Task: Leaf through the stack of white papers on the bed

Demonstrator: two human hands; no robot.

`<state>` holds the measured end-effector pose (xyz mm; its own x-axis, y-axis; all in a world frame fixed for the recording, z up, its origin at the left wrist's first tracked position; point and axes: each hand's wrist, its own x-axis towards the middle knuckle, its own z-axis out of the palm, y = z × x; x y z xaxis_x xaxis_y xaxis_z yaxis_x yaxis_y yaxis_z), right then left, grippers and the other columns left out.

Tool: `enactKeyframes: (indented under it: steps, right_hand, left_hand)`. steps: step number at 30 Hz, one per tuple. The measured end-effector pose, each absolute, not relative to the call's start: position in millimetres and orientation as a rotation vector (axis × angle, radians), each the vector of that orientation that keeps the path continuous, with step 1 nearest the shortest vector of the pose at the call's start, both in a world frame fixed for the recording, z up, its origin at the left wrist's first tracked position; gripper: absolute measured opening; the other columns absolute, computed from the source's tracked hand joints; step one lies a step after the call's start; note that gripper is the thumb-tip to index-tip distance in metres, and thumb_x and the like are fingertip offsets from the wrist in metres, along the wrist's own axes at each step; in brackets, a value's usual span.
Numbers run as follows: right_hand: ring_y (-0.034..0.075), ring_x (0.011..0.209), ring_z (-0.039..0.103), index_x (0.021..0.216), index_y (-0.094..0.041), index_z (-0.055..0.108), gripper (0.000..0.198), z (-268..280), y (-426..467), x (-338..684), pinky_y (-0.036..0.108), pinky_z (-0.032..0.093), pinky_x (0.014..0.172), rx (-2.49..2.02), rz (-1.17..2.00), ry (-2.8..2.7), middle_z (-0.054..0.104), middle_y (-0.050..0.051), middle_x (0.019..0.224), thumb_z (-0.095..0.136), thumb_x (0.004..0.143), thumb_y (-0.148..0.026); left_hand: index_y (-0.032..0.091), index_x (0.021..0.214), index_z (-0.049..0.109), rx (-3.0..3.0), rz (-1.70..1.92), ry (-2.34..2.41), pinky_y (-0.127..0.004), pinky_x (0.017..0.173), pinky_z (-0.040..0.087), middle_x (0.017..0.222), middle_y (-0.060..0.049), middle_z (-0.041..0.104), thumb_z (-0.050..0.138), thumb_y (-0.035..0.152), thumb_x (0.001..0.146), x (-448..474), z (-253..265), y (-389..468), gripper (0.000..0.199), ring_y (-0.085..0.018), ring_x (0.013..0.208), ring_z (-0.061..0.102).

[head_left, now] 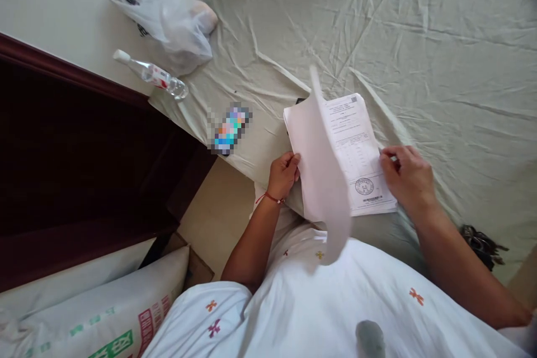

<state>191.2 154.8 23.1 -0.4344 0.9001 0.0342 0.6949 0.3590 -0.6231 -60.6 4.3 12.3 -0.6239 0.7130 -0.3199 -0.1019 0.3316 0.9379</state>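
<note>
The left hand (284, 173) is closed on the near left edge of a lifted sheet (323, 179), thumb on top and fingers curled beneath. That sheet is curled up and over, its free end blurred and hanging toward the person's white shirt (335, 302), so it stands between the two hands and hides part of what lies under it.

The right hand (409, 176) rests, fingers bent and pressing down, on the right edge of the paper stack (356, 145); whether it pinches a page or only pins it I cannot tell. The stack lies flat on the bed (419, 39) at its near edge, directly in front of the person. Its long axis runs away from the body, tilted slightly left at the far end, and the top page shows printed lines and a round stamp near the bottom.

So the stack sits between the hands: the left is at the raised sheet's side, the right touches the flat pages and is the nearer to them.

Farther left on the bed lie a blurred-out flat object (230, 128), a plastic bottle (153, 74) on its side, and a plastic bag (168, 17), all well apart from the hands.
</note>
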Motion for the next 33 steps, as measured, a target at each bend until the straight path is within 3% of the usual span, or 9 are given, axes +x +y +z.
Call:
enactKeyframes:
  steps: [3, 6, 10, 16, 20, 26, 33]
  right_hand:
    - [0.023, 0.078, 0.060, 0.105, -0.021, 0.072, 0.021, 21, 151, 209, 0.037, 0.040, 0.071, -1.523, 0.722, -2.316, 0.073, 0.014, 0.107, 0.057, 0.093, -0.031]
    - [0.023, 0.077, 0.056, 0.096, -0.023, 0.068, 0.015, 25, 148, 206, 0.037, 0.035, 0.068, -1.518, 0.862, -2.330, 0.073, 0.012, 0.097, 0.055, 0.088, -0.024]
    - [0.020, 0.073, 0.054, 0.081, -0.022, 0.063, 0.004, 29, 155, 195, 0.035, 0.038, 0.068, -1.544, 0.955, -2.265, 0.069, 0.008, 0.082, 0.060, 0.080, -0.024]
    - [0.018, 0.064, 0.054, 0.075, -0.021, 0.069, 0.013, 41, 162, 191, 0.033, 0.039, 0.065, -1.553, 1.028, -2.197, 0.068, 0.005, 0.070, 0.061, 0.076, -0.030]
    - [0.018, 0.065, 0.057, 0.076, -0.020, 0.074, 0.021, 46, 161, 197, 0.034, 0.041, 0.069, -1.547, 0.974, -2.177, 0.071, 0.008, 0.075, 0.059, 0.078, -0.034]
    - [0.020, 0.070, 0.063, 0.091, -0.021, 0.080, 0.029, 38, 155, 204, 0.033, 0.042, 0.069, -1.406, 0.754, -2.150, 0.073, 0.007, 0.078, 0.057, 0.086, -0.037]
    - [0.022, 0.076, 0.064, 0.081, -0.023, 0.073, 0.023, 38, 150, 200, 0.033, 0.038, 0.063, -1.349, 0.524, -2.187, 0.073, 0.009, 0.091, 0.057, 0.087, -0.038]
  left_hand:
    - [0.020, 0.069, 0.054, 0.632, 1.347, 1.876, -0.023, 0.043, 0.023, 0.051, 0.007, 0.042, 0.072, 0.068, 0.086, -61, 9, 5, 0.054, -0.006, 0.041, 0.038]
    - [0.020, 0.069, 0.055, 0.651, 1.351, 1.922, -0.022, 0.042, 0.024, 0.052, 0.007, 0.045, 0.071, 0.069, 0.086, -61, 5, 6, 0.054, -0.006, 0.040, 0.041]
    - [0.020, 0.069, 0.056, 0.649, 1.341, 1.944, -0.021, 0.042, 0.026, 0.049, 0.007, 0.046, 0.070, 0.069, 0.086, -61, 2, 7, 0.054, -0.006, 0.039, 0.041]
    - [0.020, 0.066, 0.056, 0.552, 1.381, 1.922, -0.021, 0.040, 0.025, 0.049, 0.007, 0.045, 0.075, 0.071, 0.079, -57, 7, 8, 0.056, -0.006, 0.038, 0.041]
    - [0.019, 0.066, 0.056, 0.457, 1.427, 1.828, -0.021, 0.039, 0.023, 0.052, 0.008, 0.044, 0.080, 0.072, 0.072, -49, 11, 12, 0.059, -0.005, 0.037, 0.039]
    - [0.018, 0.067, 0.059, 0.455, 1.427, 1.842, -0.020, 0.039, 0.025, 0.053, 0.007, 0.047, 0.080, 0.072, 0.073, -42, 7, 16, 0.058, -0.004, 0.038, 0.040]
    - [0.019, 0.069, 0.058, 0.459, 1.405, 1.888, -0.021, 0.039, 0.025, 0.058, 0.007, 0.049, 0.079, 0.070, 0.078, -42, 3, 12, 0.056, -0.004, 0.039, 0.042]
